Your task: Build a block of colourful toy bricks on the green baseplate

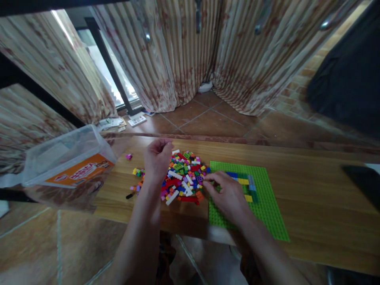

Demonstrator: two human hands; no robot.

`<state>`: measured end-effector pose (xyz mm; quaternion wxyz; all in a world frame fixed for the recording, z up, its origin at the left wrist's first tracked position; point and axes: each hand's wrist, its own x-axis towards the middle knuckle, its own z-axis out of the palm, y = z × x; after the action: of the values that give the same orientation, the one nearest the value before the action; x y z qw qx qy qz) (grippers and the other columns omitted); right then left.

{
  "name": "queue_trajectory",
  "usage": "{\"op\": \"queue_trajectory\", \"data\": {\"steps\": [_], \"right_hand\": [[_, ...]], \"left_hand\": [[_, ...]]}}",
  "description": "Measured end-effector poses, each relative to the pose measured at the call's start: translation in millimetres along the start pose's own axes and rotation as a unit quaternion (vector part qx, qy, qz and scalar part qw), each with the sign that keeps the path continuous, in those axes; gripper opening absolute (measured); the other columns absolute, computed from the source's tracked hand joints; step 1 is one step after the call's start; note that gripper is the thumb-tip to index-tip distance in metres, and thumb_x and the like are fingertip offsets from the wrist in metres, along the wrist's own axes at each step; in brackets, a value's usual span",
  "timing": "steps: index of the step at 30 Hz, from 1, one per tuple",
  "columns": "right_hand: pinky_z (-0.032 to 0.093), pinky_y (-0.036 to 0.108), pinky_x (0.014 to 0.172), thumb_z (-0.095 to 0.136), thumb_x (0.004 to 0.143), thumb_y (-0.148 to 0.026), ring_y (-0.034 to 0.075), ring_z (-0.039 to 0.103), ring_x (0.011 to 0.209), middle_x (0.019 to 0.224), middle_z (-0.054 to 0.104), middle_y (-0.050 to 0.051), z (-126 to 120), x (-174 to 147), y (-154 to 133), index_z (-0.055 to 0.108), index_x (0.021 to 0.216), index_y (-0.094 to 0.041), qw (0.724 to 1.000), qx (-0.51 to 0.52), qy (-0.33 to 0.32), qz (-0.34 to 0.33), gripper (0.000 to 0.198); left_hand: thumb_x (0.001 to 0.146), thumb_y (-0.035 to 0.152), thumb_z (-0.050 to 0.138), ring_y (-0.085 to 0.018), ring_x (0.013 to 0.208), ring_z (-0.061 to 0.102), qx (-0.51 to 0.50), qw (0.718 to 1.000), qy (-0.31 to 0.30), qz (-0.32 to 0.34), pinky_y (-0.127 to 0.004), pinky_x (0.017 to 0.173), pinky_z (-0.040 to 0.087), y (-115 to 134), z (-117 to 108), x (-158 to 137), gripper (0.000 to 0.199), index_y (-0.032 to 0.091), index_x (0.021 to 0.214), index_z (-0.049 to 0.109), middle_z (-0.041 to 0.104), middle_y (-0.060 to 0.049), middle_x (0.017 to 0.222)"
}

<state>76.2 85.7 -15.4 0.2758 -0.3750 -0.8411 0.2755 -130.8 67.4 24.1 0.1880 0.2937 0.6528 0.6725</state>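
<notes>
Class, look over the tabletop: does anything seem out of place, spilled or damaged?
A small pink piece lies by itself, left of the loose brick pile, so it looks stray. I see no clear damage.

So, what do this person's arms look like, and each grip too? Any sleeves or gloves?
The left forearm and right forearm are bare, with no sleeves, watch or bracelet in view. The left grip and right grip are human hands without gloves. No cables or markings show, and the picture is too blurred to tell about rings.
</notes>
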Motion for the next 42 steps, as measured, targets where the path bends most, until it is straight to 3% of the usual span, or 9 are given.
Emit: {"op": "queue_trajectory", "data": {"steps": [7,17,25,30,36,42], "right_hand": [[0.049,0.031,0.073,0.063,0.086,-0.030,0.019,0.065,0.080,0.090,0.070,0.004,11,-2,-9,0.069,0.093,-0.022,0.998,0.010,-0.061,0.011,0.013],[0.050,0.033,0.076,0.061,0.088,-0.034,0.020,0.065,0.084,0.093,0.069,0.005,33,4,-15,0.069,0.098,-0.022,1.000,0.006,-0.007,-0.011,0.017],[0.047,0.042,0.095,0.061,0.089,-0.031,0.027,0.055,0.111,0.121,0.061,0.010,58,14,-26,0.072,0.107,-0.024,0.992,-0.061,0.039,-0.101,0.023],[0.044,0.045,0.096,0.058,0.090,-0.027,0.028,0.052,0.112,0.122,0.061,0.010,70,19,-29,0.074,0.103,-0.025,0.991,-0.087,0.034,-0.091,0.021],[0.045,0.040,0.093,0.055,0.093,-0.028,0.024,0.055,0.106,0.115,0.064,0.008,67,20,-29,0.075,0.099,-0.025,0.993,-0.058,0.048,-0.087,0.021],[0.047,0.035,0.085,0.053,0.094,-0.027,0.021,0.060,0.094,0.097,0.069,0.007,47,19,-21,0.072,0.101,-0.021,0.994,-0.007,0.089,-0.067,0.021]], "left_hand": [[0.069,0.020,0.064,-0.008,0.056,0.052,0.015,1.000,0.005,0.009,-0.018,0.053,0.038,-2,-21,9,0.009,0.015,0.076,0.067,0.064,0.002,0.065],[0.069,0.020,0.063,-0.007,0.055,0.052,0.010,1.000,0.010,0.000,-0.018,0.053,0.038,-2,-35,14,0.006,0.015,0.072,0.066,0.062,0.003,0.063],[0.070,0.020,0.063,-0.008,0.056,0.053,0.027,1.000,-0.007,-0.007,-0.018,0.052,0.037,-10,-38,17,0.007,0.015,0.073,0.067,0.063,0.002,0.063],[0.071,0.020,0.063,-0.011,0.060,0.058,0.047,0.999,-0.020,0.010,-0.020,0.057,0.042,-15,-39,18,0.007,0.016,0.073,0.068,0.066,0.001,0.065],[0.071,0.020,0.063,-0.011,0.059,0.057,0.073,0.996,-0.041,0.012,-0.020,0.057,0.044,-15,-38,17,0.008,0.016,0.074,0.070,0.067,0.002,0.064],[0.073,0.024,0.063,-0.011,0.062,0.058,0.126,0.988,-0.082,0.025,-0.019,0.058,0.044,-15,-36,14,0.012,0.015,0.077,0.070,0.068,0.000,0.068]]}}
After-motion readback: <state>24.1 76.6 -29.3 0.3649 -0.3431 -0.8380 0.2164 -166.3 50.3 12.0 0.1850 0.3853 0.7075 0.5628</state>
